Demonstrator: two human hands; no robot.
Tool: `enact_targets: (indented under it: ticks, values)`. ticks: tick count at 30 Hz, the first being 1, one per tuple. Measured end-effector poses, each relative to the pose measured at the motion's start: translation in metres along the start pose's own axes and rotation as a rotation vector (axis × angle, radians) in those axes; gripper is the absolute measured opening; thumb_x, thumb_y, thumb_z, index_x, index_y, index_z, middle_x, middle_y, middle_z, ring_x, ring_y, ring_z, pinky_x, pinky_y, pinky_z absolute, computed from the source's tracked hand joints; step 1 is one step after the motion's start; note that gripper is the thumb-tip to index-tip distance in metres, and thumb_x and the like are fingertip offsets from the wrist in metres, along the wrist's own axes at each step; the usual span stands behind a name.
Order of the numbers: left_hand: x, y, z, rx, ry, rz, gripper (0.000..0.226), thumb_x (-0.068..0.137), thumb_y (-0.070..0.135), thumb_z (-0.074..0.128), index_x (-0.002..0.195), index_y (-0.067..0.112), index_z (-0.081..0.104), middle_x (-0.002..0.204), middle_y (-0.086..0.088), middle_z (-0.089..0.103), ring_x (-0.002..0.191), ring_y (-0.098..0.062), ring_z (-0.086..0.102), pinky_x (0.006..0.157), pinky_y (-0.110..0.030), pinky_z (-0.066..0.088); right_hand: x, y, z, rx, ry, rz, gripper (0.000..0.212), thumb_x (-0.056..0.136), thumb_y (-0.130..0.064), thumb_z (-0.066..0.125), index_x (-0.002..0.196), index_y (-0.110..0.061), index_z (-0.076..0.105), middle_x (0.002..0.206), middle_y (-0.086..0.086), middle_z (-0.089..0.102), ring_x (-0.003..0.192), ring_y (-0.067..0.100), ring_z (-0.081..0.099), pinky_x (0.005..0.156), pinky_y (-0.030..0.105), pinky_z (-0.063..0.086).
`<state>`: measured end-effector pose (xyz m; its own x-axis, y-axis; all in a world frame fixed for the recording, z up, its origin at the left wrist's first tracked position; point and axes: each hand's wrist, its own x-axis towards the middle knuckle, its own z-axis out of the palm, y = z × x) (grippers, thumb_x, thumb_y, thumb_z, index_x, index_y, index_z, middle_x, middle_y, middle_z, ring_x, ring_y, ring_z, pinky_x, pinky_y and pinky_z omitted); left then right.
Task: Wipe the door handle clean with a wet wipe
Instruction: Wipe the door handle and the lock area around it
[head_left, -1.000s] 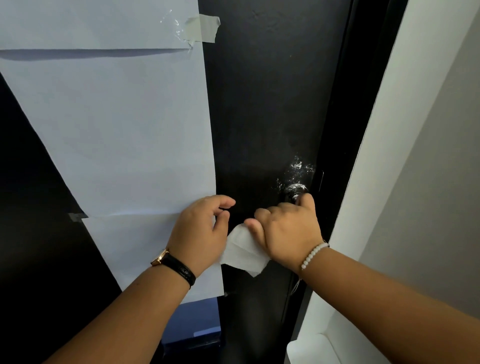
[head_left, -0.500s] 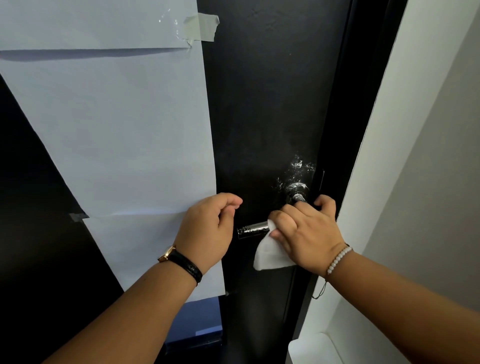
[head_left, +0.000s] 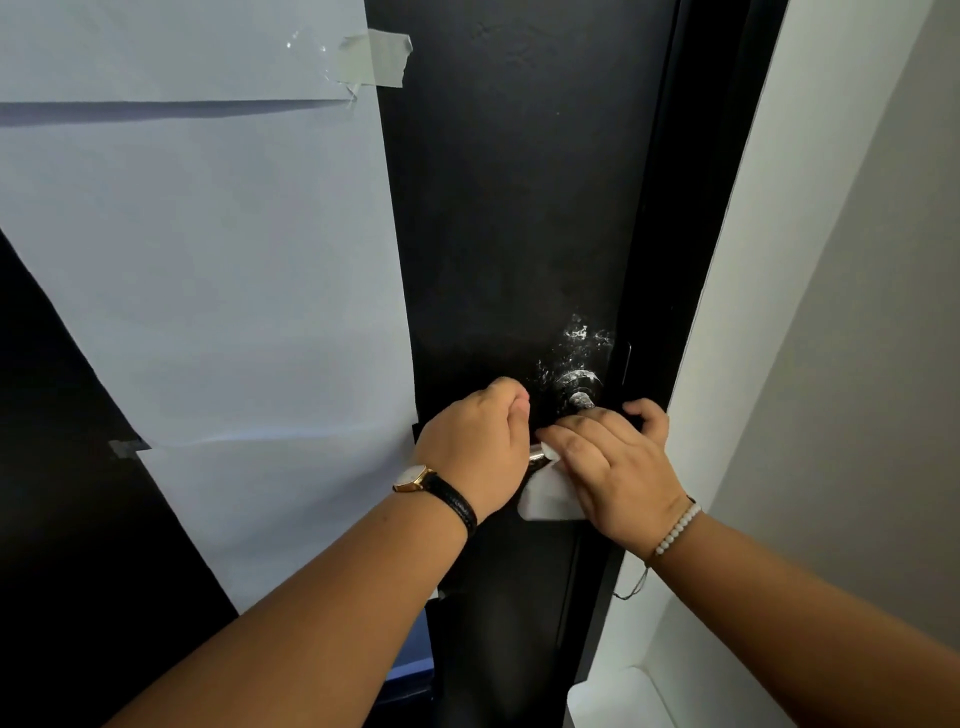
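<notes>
A metal lever door handle sits on the black door, and only a short shiny stretch of it shows between my hands. Its round base has white smears around it. My right hand is wrapped over the handle with a white wet wipe pressed under its fingers, and the wipe's loose end hangs below. My left hand is curled into a fist over the handle's free end, touching my right fingertips. Whether it grips the handle is hidden.
Large sheets of pale paper are taped to the door on the left with grey tape. The black door frame and a white and grey wall run close on the right. A white ledge lies at the bottom right.
My right hand has slid left along the handle with the wipe. My left hand has moved right and now covers the bare end of the handle seen half a second ago.
</notes>
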<state>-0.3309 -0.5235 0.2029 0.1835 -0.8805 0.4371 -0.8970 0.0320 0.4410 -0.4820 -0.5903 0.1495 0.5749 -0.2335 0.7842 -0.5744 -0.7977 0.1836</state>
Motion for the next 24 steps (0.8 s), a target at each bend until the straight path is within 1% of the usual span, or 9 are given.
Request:
enact_targets:
  ticks: [3,7,11,14,16,18,21,24]
  values:
    - [0.000,-0.003,-0.001,0.033,-0.048,0.010,0.027,0.095,0.030,0.031,0.106,0.024,0.055,0.092,0.000,0.068,0.080,-0.020,0.059,0.064,-0.035,0.049,-0.002,0.009,0.001,0.044,0.001,0.011,0.025,0.086,-0.018,0.046,0.106,-0.021,0.060,0.098,-0.005,0.071,0.105,0.010,0.052,0.095,0.045,0.024]
    - [0.002,-0.004,0.000,0.060,-0.072,0.012,0.028,0.095,0.030,0.030,0.106,0.024,0.055,0.084,0.000,0.066,0.071,-0.017,0.055,0.057,-0.030,0.042,-0.002,0.014,-0.005,0.058,-0.052,0.049,0.025,0.089,-0.021,0.042,0.106,-0.022,0.060,0.107,-0.005,0.070,0.113,0.012,0.052,0.093,0.043,0.026]
    - [0.002,-0.005,0.003,0.065,-0.112,-0.004,0.031,0.095,0.032,0.029,0.105,0.022,0.057,0.080,0.000,0.064,0.069,-0.017,0.056,0.053,-0.027,0.040,0.003,0.003,-0.012,0.044,-0.086,0.095,0.023,0.089,-0.021,0.043,0.101,-0.021,0.062,0.103,-0.006,0.070,0.111,0.010,0.052,0.090,0.040,0.029]
    - [0.004,-0.005,0.003,0.071,-0.144,-0.023,0.033,0.095,0.034,0.028,0.106,0.023,0.057,0.083,0.000,0.065,0.071,-0.017,0.057,0.053,-0.027,0.040,0.002,0.000,-0.014,0.043,-0.131,0.089,0.024,0.088,-0.021,0.044,0.105,-0.021,0.061,0.103,-0.006,0.070,0.109,0.012,0.054,0.090,0.039,0.033]
    - [0.005,-0.005,0.003,0.071,-0.145,-0.035,0.032,0.095,0.034,0.029,0.106,0.024,0.057,0.085,0.000,0.066,0.072,-0.017,0.056,0.053,-0.026,0.040,0.001,0.005,-0.013,0.152,-0.136,0.068,0.026,0.090,-0.021,0.044,0.109,-0.017,0.062,0.105,0.000,0.070,0.110,0.016,0.056,0.094,0.035,0.038]
    - [0.004,-0.005,0.004,0.075,-0.137,-0.034,0.032,0.094,0.034,0.029,0.105,0.024,0.057,0.084,0.002,0.066,0.071,-0.016,0.056,0.055,-0.027,0.041,0.001,0.009,-0.015,0.300,-0.136,0.089,0.030,0.094,-0.024,0.040,0.110,-0.013,0.063,0.108,0.004,0.069,0.113,0.017,0.055,0.100,0.029,0.040]
    - [0.003,-0.005,0.004,0.075,-0.123,-0.033,0.032,0.094,0.032,0.029,0.105,0.024,0.058,0.083,0.003,0.064,0.071,-0.014,0.053,0.054,-0.025,0.038,0.002,0.011,-0.019,0.459,-0.118,0.188,0.035,0.095,-0.028,0.038,0.109,-0.010,0.065,0.112,-0.001,0.065,0.117,0.010,0.051,0.105,0.019,0.037]
    - [0.003,-0.004,0.004,0.070,-0.110,-0.032,0.032,0.094,0.031,0.029,0.106,0.025,0.058,0.085,0.003,0.066,0.071,-0.013,0.054,0.054,-0.025,0.039,0.003,0.011,-0.022,0.517,-0.099,0.294,0.031,0.091,-0.026,0.045,0.108,-0.011,0.065,0.115,-0.007,0.060,0.117,0.004,0.050,0.104,0.013,0.035]
